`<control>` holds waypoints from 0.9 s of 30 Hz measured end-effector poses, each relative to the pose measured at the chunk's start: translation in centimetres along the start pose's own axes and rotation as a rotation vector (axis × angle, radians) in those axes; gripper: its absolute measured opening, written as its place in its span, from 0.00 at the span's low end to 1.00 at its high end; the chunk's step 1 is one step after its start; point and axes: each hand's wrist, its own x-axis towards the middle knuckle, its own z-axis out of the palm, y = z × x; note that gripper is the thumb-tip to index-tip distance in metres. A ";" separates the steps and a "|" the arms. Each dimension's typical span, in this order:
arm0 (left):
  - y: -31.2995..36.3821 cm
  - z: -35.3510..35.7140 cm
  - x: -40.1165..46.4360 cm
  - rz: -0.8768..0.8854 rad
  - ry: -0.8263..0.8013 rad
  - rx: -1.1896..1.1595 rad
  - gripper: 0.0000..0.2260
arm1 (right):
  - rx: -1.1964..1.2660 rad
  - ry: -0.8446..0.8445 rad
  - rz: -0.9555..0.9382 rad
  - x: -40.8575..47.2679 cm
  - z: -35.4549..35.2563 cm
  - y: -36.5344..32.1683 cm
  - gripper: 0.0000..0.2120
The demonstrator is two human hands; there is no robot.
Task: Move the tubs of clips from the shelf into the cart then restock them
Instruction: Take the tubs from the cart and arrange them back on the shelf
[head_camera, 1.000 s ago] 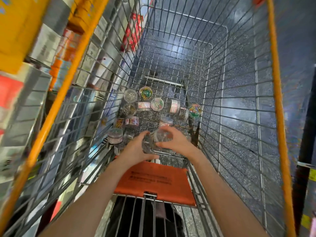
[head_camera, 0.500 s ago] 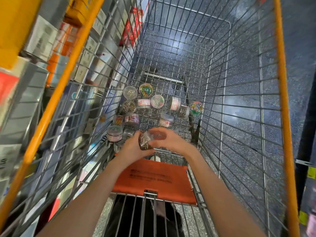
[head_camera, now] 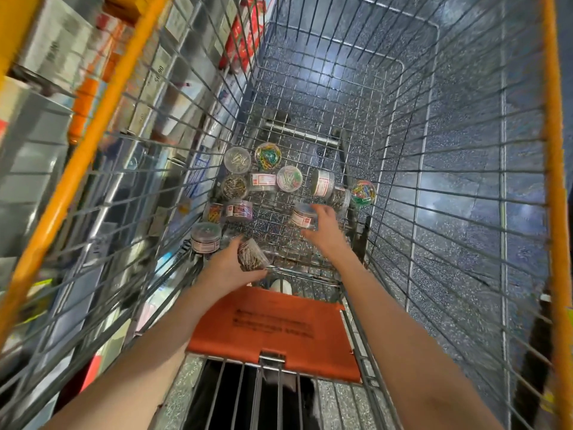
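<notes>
Several clear round tubs of clips lie on the wire floor of the cart (head_camera: 322,97), among them a tub of coloured clips (head_camera: 268,155) and another coloured one (head_camera: 363,192) at the right. My left hand (head_camera: 228,265) holds a tub of metal clips (head_camera: 251,255) low at the near end of the basket. My right hand (head_camera: 327,229) reaches further in and its fingers touch a labelled tub (head_camera: 304,215); whether they curl round it is not clear.
Orange rails (head_camera: 93,141) top the cart's sides. An orange child-seat flap (head_camera: 276,330) lies near me. Store shelves with boxed goods (head_camera: 62,57) run along the left outside the cart. Speckled floor shows through the wire.
Both hands were together on one tub near the flap. My right hand has let go and moved forward and right onto another tub. My left hand keeps the tub of metal clips.
</notes>
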 end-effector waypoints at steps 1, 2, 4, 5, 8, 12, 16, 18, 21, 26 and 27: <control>-0.2 0.0 0.1 0.002 -0.008 0.009 0.43 | -0.017 -0.011 -0.003 0.4 0.3 0.0 0.33; -0.3 0.0 0.2 0.002 -0.017 0.016 0.43 | -0.022 -0.024 -0.007 0.6 0.6 0.0 0.32; -0.5 -0.1 0.5 0.008 -0.009 0.044 0.41 | -0.016 -0.032 -0.021 1.2 1.1 0.0 0.31; -0.5 -0.1 0.7 0.012 0.004 0.059 0.39 | -0.014 -0.026 -0.026 1.4 1.3 0.1 0.31; -0.4 -0.2 1.2 0.011 0.016 0.075 0.35 | -0.001 -0.024 -0.027 2.1 1.7 0.2 0.30; 0.1 -0.4 1.1 0.009 0.023 0.075 0.33 | 0.027 -0.025 -0.013 2.3 1.5 0.0 0.30; 0.8 -0.6 0.2 0.013 0.035 0.101 0.31 | 0.004 -0.049 0.004 1.2 0.6 -0.6 0.30; 1.2 -0.8 -0.5 0.006 0.031 0.104 0.32 | -0.022 -0.051 -0.012 0.2 0.1 -1.0 0.29; 1.9 -1.3 -1.9 0.003 0.021 0.082 0.38 | -0.037 -0.041 -0.044 -1.4 -0.9 -1.6 0.28; 4.1 -3.3 -4.9 0.051 0.062 0.092 0.39 | -0.031 0.015 -0.113 -4.3 -3.4 -4.1 0.28; 4.7 -3.9 -5.7 0.059 0.079 0.095 0.40 | -0.030 0.018 -0.129 -5.1 -4.0 -4.9 0.28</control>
